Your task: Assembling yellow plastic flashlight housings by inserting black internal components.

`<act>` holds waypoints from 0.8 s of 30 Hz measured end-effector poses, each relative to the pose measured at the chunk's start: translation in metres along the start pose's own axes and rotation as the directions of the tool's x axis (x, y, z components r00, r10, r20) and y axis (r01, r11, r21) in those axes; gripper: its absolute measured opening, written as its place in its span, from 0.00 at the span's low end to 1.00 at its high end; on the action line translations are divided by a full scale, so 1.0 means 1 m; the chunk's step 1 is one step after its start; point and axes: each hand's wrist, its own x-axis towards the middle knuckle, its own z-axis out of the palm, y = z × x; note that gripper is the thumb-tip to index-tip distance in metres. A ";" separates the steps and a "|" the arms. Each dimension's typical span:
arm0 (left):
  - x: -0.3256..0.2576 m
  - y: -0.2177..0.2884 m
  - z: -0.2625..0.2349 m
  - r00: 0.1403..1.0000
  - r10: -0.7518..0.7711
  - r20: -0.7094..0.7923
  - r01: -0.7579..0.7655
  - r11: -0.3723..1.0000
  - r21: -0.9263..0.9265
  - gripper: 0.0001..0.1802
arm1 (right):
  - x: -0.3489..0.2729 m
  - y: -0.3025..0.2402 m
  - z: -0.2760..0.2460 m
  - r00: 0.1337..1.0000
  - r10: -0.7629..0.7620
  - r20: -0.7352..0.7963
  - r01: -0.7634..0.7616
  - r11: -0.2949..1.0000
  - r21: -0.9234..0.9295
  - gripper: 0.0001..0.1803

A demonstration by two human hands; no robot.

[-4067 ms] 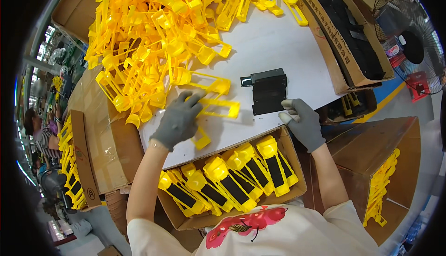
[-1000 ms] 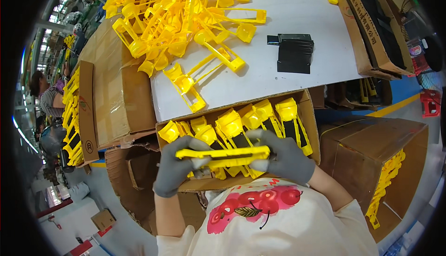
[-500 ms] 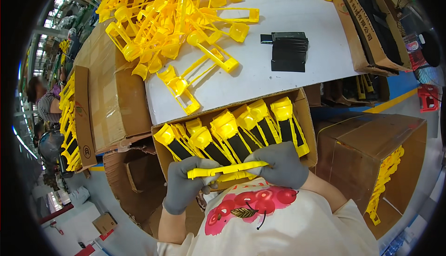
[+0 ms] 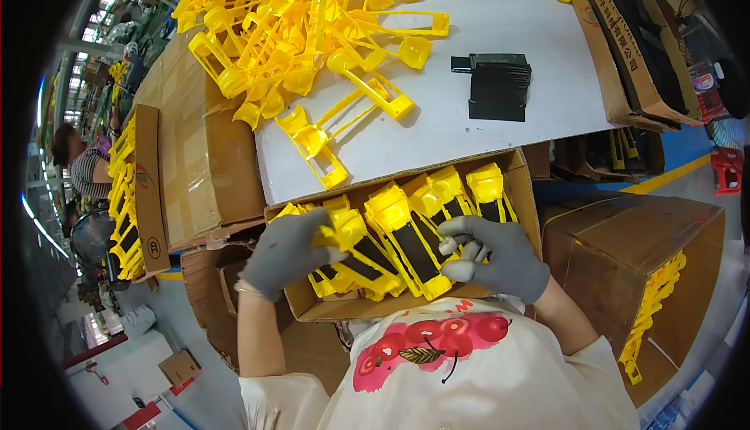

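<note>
My left hand (image 4: 283, 255), in a grey glove, is closed on a yellow plastic frame (image 4: 366, 264) with a black panel inside it, over the left part of an open cardboard box (image 4: 319, 310). Fingers bent and apart, my right hand (image 4: 500, 260), also gloved in grey, hovers over the right part of the box with nothing in it. Several similar frames lean side by side in the box, among them a yellow frame with a black panel (image 4: 416, 249) between my hands. My left hand hides part of the leftmost ones.
A heap of yellow frames (image 4: 312, 32) covers the far left of the white table (image 4: 437, 145). A stack of black sheets (image 4: 498, 90) lies right of it. Cardboard boxes (image 4: 195, 141) stand left; another box (image 4: 625, 235) with yellow frames is at right. A person (image 4: 86, 168) is at far left.
The yellow frame held edge-on by both hands near my body has gone down into the box. My left hand moved forward with it; my right hand let go and opened.
</note>
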 end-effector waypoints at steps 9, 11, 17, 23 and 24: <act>0.074 -0.005 -0.036 0.843 0.109 -0.528 0.114 0.921 0.372 0.23 | 0.013 0.024 -0.055 0.891 -0.116 -0.439 0.093 0.993 -0.074 0.17; 0.102 -0.038 -0.028 0.830 0.155 -0.537 0.115 0.893 0.436 0.21 | 0.030 0.033 -0.076 0.809 -0.210 -0.549 0.060 0.958 -0.279 0.15; 0.116 -0.077 -0.006 0.767 0.111 -0.632 -0.017 0.988 0.154 0.13 | 0.073 0.050 -0.118 0.726 -0.423 -0.542 -0.025 0.772 -0.635 0.12; 0.084 -0.039 -0.023 0.649 0.061 -0.759 -0.114 0.993 -0.018 0.12 | 0.097 0.050 -0.120 0.808 -0.354 -0.472 -0.202 0.587 -0.784 0.18; 0.074 -0.038 -0.023 0.678 -0.040 -0.734 -0.042 0.995 -0.093 0.13 | 0.098 0.050 -0.122 0.819 -0.325 -0.473 -0.223 0.580 -0.784 0.19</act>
